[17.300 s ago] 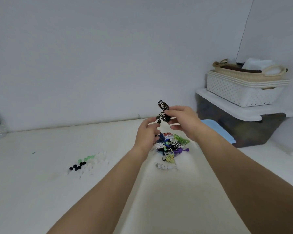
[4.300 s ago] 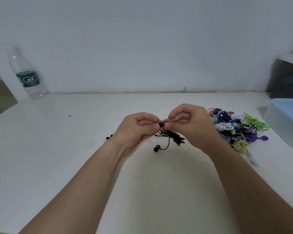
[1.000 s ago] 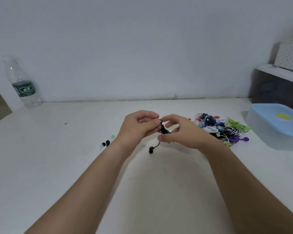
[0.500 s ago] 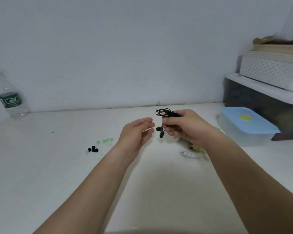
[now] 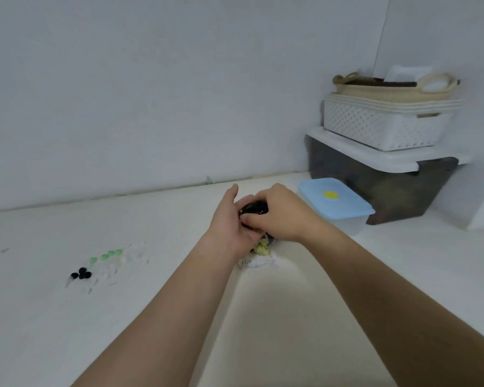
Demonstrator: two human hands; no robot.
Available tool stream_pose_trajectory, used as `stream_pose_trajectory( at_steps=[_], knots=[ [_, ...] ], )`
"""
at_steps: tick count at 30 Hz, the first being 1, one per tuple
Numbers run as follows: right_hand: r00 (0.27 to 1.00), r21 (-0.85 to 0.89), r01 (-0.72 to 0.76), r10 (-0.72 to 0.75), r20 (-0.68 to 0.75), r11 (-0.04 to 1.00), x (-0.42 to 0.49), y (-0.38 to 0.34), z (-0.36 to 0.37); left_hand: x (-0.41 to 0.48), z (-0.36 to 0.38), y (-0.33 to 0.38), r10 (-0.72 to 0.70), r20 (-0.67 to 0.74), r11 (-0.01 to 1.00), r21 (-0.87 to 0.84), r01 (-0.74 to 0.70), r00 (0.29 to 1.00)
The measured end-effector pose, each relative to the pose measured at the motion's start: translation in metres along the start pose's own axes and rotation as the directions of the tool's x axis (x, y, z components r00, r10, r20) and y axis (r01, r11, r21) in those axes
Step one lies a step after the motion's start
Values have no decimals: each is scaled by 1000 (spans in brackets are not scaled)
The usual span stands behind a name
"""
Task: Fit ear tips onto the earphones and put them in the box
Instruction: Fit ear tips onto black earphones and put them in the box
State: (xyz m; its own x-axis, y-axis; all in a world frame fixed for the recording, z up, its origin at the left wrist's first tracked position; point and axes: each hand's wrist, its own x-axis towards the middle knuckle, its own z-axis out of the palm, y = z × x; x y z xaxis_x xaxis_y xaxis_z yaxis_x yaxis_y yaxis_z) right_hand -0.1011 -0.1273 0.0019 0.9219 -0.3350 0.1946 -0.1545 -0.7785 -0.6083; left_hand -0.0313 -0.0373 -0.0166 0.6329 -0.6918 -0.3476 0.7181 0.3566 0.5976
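Observation:
A coiled black earphone (image 5: 253, 210) sits between my two hands above the table. My right hand (image 5: 277, 216) is closed over it from the right. My left hand (image 5: 228, 224) presses against it from the left, fingers stretched out. Under the hands lies a pile of earphones, mostly hidden; a yellow one (image 5: 261, 248) and a white one (image 5: 256, 262) show. Loose ear tips lie at the left: black ones (image 5: 81, 274), green ones (image 5: 106, 256) and clear ones (image 5: 136, 251). A clear box with a blue lid (image 5: 336, 201) stands to the right of my hands, lid on.
At the back right a dark storage bin with a white lid (image 5: 386, 174) carries a white lattice basket (image 5: 386, 124) and a woven basket (image 5: 394, 86). The white table meets the wall just behind my hands.
My view has swung right and the bottle has left it. My hands have come together over the earphone pile, the left hand now against the black earphone that the right hand held alone.

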Motion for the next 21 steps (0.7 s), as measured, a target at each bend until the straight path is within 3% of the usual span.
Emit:
stream_pose_trajectory(
  at_steps=[3, 5, 7, 9, 11, 15, 18, 21],
  knots=[
    [998, -130, 1, 8, 62, 992, -1, 17, -11, 17, 19, -13, -40, 10, 996, 81, 39, 999],
    [998, -69, -21, 25, 58, 997, -2, 26, -21, 28, 29, -19, -26, -1, 998, 59, 26, 1000],
    [998, 84, -50, 54, -44, 995, -2, 38, -36, 36, 38, -23, 1, -29, 999, 39, 0, 1000],
    [973, 122, -54, 80, -218, 991, -4, 56, -54, 43, 48, -27, 67, -80, 984, 171, -52, 995],
    [953, -55, -103, 83, -292, 993, -5, 80, -70, 53, 57, -34, 127, -103, 923, 376, -79, 987],
    [958, -438, -285, 236, -162, 853, -7, 117, -69, 72, 69, -55, 105, -86, 812, 583, -35, 991],
    [928, -493, -373, 326, -183, 786, -6, 135, -59, 87, 71, -73, 125, -97, 746, 665, -29, 987],
    [916, -497, -401, 320, -243, 769, -2, 142, -48, 95, 66, -79, 137, -116, 741, 671, -24, 984]
  ],
)
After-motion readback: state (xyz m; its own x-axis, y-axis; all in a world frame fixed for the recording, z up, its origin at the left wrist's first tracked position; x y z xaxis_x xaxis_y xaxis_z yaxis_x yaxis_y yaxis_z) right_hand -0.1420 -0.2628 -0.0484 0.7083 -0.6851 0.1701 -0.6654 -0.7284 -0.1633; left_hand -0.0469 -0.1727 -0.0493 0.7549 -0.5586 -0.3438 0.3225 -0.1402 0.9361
